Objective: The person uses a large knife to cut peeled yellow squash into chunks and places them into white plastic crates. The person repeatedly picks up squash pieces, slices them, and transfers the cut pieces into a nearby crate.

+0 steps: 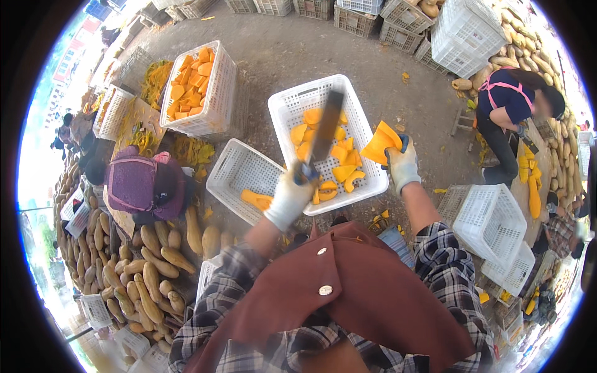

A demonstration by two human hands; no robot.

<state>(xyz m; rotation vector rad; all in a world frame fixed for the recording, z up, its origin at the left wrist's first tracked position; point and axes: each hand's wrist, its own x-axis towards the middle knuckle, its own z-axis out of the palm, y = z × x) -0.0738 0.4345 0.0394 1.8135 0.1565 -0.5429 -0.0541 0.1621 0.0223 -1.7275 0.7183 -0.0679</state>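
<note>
My left hand [291,198], in a white glove, is closed round the handle of a broad-bladed knife [326,127]. Its blade is blurred and points away from me over a white crate [285,152]. Several orange pumpkin chunks [341,155] lie in that crate. At its right edge my right hand [403,163], in a white glove with dark fingertips, grips a piece of peeled pumpkin [380,144] that shows a cut line. Beside my left hand, a second white crate [239,165] holds a long pumpkin piece [256,200].
A tall white crate [214,105] full of pumpkin chunks stands at far left. One co-worker [140,186] bends over at left, another [507,105] at right. Whole pumpkins [149,292] are heaped at lower left. Empty-looking white crates [491,217] stand at right; stacked crates [466,34] at back.
</note>
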